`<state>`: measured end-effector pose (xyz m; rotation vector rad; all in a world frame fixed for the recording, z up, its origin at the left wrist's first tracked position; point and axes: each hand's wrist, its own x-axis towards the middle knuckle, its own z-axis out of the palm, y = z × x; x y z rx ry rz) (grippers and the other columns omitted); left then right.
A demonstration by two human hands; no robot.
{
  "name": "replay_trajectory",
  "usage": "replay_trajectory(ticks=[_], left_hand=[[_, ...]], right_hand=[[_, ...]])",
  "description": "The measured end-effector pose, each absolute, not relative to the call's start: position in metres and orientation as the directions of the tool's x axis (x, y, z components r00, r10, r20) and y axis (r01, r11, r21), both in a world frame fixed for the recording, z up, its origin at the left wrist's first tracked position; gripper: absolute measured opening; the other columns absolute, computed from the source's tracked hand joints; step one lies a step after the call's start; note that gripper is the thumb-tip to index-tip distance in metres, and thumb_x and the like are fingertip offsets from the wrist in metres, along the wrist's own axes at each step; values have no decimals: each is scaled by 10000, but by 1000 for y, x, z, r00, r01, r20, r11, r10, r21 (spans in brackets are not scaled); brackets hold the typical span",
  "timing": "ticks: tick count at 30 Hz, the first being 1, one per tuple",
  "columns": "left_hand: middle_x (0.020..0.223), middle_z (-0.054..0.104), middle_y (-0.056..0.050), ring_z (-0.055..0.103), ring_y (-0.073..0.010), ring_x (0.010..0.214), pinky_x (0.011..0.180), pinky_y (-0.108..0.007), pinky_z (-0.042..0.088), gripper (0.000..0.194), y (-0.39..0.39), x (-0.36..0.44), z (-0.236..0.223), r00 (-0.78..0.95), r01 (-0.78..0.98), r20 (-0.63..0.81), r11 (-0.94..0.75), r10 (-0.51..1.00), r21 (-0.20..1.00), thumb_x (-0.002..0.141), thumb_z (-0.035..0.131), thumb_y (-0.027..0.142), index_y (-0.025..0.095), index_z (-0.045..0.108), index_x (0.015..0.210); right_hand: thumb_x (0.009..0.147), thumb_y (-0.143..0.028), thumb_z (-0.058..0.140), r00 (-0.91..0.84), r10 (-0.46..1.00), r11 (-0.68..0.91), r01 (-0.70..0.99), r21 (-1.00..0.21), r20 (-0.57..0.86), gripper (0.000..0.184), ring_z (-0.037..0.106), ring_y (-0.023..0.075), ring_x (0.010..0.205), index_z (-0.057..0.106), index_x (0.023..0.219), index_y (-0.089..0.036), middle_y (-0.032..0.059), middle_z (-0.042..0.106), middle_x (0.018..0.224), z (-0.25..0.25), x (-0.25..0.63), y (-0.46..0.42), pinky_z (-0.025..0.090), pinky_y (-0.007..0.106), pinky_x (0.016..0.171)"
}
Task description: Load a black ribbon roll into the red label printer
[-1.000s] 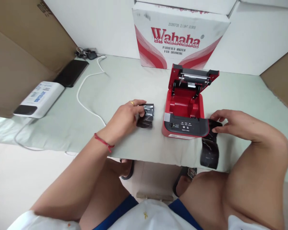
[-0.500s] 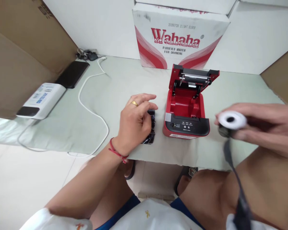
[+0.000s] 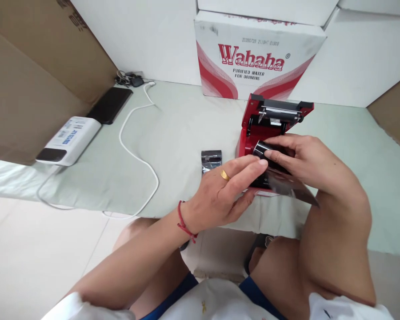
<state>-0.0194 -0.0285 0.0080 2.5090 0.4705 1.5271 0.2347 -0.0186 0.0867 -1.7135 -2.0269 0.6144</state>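
Observation:
A red printer (image 3: pixel 253 129) with a black front stands open on the table, its lid tilted back. My right hand (image 3: pixel 306 162) is closed on a roll in black wrapping (image 3: pixel 265 149), held just over the printer's open bay. A flap of the dark film (image 3: pixel 296 189) trails down and right from the roll. My left hand (image 3: pixel 223 193), with a gold ring and a red wrist cord, reaches in from the left. Its fingers are stretched out, the forefinger tip touches the roll, and the thumb is below by the printer's front. A torn piece of shiny dark wrapper (image 3: pixel 211 160) lies left of the printer.
A Wahaha water carton (image 3: pixel 256 58) stands behind the printer against the wall. At the left lie a white device (image 3: pixel 68 140), a black phone (image 3: pixel 109 104), keys (image 3: pixel 130 79) and a white cable (image 3: pixel 136 151). Brown cardboard (image 3: pixel 30 75) leans at the left. My knees are under the table edge.
My right hand brought the roll in from the right to over the printer bay. My left hand let go of the wrapper piece on the table and moved right to the roll.

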Motion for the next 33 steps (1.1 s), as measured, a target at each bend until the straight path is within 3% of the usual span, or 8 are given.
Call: replay_trajectory(ticks=[3,6,9,15,19,23,28,33], left_hand=[[1273,846,-87,821,-192,1115,918,-311,700,700,-33,-17,10,408,204,833,-927,374,316,1143,552,121,265,410,1812],[1131,849,-55,755,-165,885,822,-294,643,496,-38,-16,13,432,225,826,-930,361,289,1089,539,23,234,688,1512],[1122,853,-80,732,-168,853,803,-305,634,285,-40,-14,13,429,208,848,-947,312,244,1088,602,49,186,758,1284],[1157,875,-114,794,-181,918,800,-318,655,210,-41,-12,14,424,228,857,-950,293,212,1129,647,106,158,753,1303],[1158,883,-114,823,-198,918,778,-345,651,271,-39,-6,11,421,216,860,-953,289,215,1092,664,102,182,737,1340],[1131,900,-83,819,-185,883,748,-338,659,283,-37,-2,10,407,215,871,-955,277,203,1078,633,130,216,743,1324],[1130,917,-97,834,-186,882,740,-342,678,283,-37,-6,15,418,163,867,-962,270,221,1040,649,111,166,768,1290],[1186,931,-76,865,-179,926,772,-334,695,315,-38,-8,18,413,139,863,-957,291,256,1043,669,91,207,791,1310]], right_hand=[[1044,-462,661,-176,982,187,841,-508,71,366,836,297,1119,929,1254,-326,54,906,1242,83,237,-15,662,482,1037],[1057,-479,640,-168,981,195,869,-455,100,421,821,319,1151,923,1326,-322,65,908,1259,78,237,-11,650,539,1080],[1064,-469,637,-162,981,193,866,-462,105,434,809,319,1187,911,1367,-322,68,906,1267,71,235,-8,642,552,1116],[1064,-485,619,-170,976,213,880,-426,137,443,778,372,1265,919,1345,-319,106,895,1272,69,236,-11,623,622,1128],[1026,-451,687,-71,977,172,818,-548,201,348,827,288,1032,951,1170,-276,80,914,1131,91,236,-28,658,469,971],[1099,-449,709,274,791,176,755,-632,547,328,776,206,859,931,1204,-232,86,904,1112,105,235,-42,607,365,781],[1167,-504,628,187,809,193,811,-552,557,650,636,290,1617,609,1749,-216,158,660,1758,86,244,-28,563,473,1282],[1168,-524,632,143,821,246,786,-568,553,568,771,286,1457,728,1631,-208,123,833,1516,81,250,-24,569,534,1303]])
